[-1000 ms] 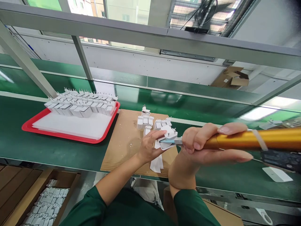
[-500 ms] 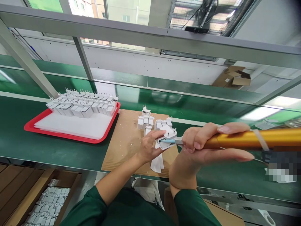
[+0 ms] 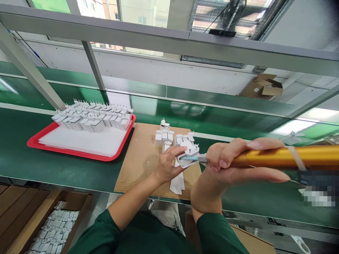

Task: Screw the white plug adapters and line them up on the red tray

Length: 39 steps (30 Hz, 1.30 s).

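My left hand (image 3: 167,163) is closed on a white plug adapter (image 3: 191,149), its metal pins facing up, above a cardboard sheet (image 3: 137,167). Fingers of my right hand (image 3: 221,165) wrap round a thick gold-coloured handheld tool (image 3: 275,157). From the tool's grey metal front, a narrow light-blue tip reaches the side of the adapter; whether it goes inside I cannot tell. Just behind the adapter, several more white adapters (image 3: 164,137) stand on the cardboard. White strips of paper or cloth (image 3: 177,185) lie under my left hand.
To the left, a red tray (image 3: 119,152) with a white liner carries many upright adapters (image 3: 92,118). An open carton (image 3: 84,208) at lower left holds more white parts. A grey frame bar (image 3: 148,30) crosses above the green bench (image 3: 79,169).
My right hand and the gold tool have shifted very slightly to the right. My left hand and the adapter look almost unmoved.
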### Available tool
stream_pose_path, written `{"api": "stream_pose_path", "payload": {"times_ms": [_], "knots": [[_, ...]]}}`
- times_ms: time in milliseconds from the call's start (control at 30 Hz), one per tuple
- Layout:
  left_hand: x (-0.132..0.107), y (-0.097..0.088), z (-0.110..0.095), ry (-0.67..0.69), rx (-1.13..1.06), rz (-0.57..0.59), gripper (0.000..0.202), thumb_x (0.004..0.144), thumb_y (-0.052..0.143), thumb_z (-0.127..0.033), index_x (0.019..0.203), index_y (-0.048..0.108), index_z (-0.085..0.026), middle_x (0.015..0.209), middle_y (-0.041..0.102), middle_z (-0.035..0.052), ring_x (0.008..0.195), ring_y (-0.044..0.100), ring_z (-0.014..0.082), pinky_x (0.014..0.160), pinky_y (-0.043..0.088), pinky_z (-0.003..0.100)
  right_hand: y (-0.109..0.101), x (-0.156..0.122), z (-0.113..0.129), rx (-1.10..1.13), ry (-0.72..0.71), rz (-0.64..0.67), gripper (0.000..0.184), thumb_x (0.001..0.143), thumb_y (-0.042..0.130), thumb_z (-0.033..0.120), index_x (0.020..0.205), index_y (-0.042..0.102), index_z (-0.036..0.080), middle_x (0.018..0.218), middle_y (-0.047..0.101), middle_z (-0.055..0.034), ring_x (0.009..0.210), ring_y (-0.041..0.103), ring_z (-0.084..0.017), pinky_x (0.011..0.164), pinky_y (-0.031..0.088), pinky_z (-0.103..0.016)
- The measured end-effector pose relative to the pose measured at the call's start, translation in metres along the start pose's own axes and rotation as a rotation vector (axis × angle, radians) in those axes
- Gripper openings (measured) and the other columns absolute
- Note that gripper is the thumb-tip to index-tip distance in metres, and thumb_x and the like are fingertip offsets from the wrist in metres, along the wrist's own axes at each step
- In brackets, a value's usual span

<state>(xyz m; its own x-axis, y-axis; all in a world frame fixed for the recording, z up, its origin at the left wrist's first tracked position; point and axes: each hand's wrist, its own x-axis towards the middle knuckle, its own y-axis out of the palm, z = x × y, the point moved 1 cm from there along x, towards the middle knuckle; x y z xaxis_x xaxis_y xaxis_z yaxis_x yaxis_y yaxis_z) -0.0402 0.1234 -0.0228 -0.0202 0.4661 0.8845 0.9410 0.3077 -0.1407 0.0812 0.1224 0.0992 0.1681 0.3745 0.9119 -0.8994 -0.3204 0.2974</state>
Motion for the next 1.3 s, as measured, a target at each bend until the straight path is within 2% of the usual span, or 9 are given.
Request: {"api": "stream_pose_path", "payload": {"times_ms": [433,667,867,1033,1200,1300], "knots": [[0.0012,-0.0023,0.0007,0.001,0.012,0.004,0.045,0.091,0.07,-0.035,0.131,0.055,-0.02,0.108,0.074,0.0093,0.099,0.073,0.0198,0.08,0.064,0.03,0.002,0.003,-0.0002,-0.03,0.008,-0.019,0.035,0.094,0.056,0.056,0.102,0.061,0.022,0.054,0.051,0.0111,0.024,0.032,-0.005,0.024,0.033,-0.015],[0.0001,-0.0029,0.0013,-0.018,0.013,0.028,0.047,0.092,0.069,-0.038,0.132,0.054,-0.021,0.107,0.074,0.0094,0.099,0.073,0.0201,0.081,0.063,0.031,0.0029,0.0032,-0.0006,-0.079,-0.014,-0.047,0.038,0.095,0.05,0.059,0.098,0.06,0.023,0.048,0.046,0.0112,0.022,0.027,-0.005,0.022,0.029,-0.016],[-0.0043,-0.0026,0.0047,-0.046,0.044,0.064,0.048,0.091,0.07,-0.038,0.132,0.053,-0.021,0.11,0.073,0.0101,0.101,0.073,0.0211,0.083,0.064,0.032,0.0008,0.0017,-0.0018,-0.049,-0.016,-0.053,0.036,0.092,0.056,0.057,0.099,0.062,0.022,0.05,0.05,0.011,0.021,0.026,-0.005,0.023,0.027,-0.017],[-0.0038,-0.0032,0.0028,-0.066,0.034,0.068,0.048,0.091,0.071,-0.037,0.132,0.053,-0.02,0.113,0.073,0.0109,0.104,0.073,0.0214,0.085,0.064,0.033,-0.0002,0.0,-0.0014,-0.063,0.008,-0.083,0.037,0.093,0.056,0.057,0.103,0.062,0.022,0.052,0.05,0.0108,0.024,0.031,-0.006,0.025,0.032,-0.016],[-0.0015,-0.004,0.0007,-0.03,0.024,0.026,0.046,0.091,0.071,-0.036,0.132,0.054,-0.021,0.112,0.074,0.0102,0.103,0.073,0.0206,0.085,0.064,0.032,0.0002,0.0007,-0.0006,-0.046,-0.021,-0.015,0.037,0.096,0.052,0.056,0.104,0.061,0.021,0.054,0.051,0.0107,0.024,0.031,-0.005,0.025,0.033,-0.016],[-0.0019,-0.0036,0.0016,-0.041,0.031,0.033,0.047,0.091,0.072,-0.035,0.132,0.054,-0.021,0.112,0.074,0.0102,0.103,0.073,0.021,0.085,0.064,0.033,0.0009,0.0017,-0.0006,-0.073,-0.007,-0.05,0.035,0.094,0.054,0.056,0.102,0.061,0.022,0.052,0.049,0.0114,0.023,0.03,-0.005,0.024,0.032,-0.016]]}}
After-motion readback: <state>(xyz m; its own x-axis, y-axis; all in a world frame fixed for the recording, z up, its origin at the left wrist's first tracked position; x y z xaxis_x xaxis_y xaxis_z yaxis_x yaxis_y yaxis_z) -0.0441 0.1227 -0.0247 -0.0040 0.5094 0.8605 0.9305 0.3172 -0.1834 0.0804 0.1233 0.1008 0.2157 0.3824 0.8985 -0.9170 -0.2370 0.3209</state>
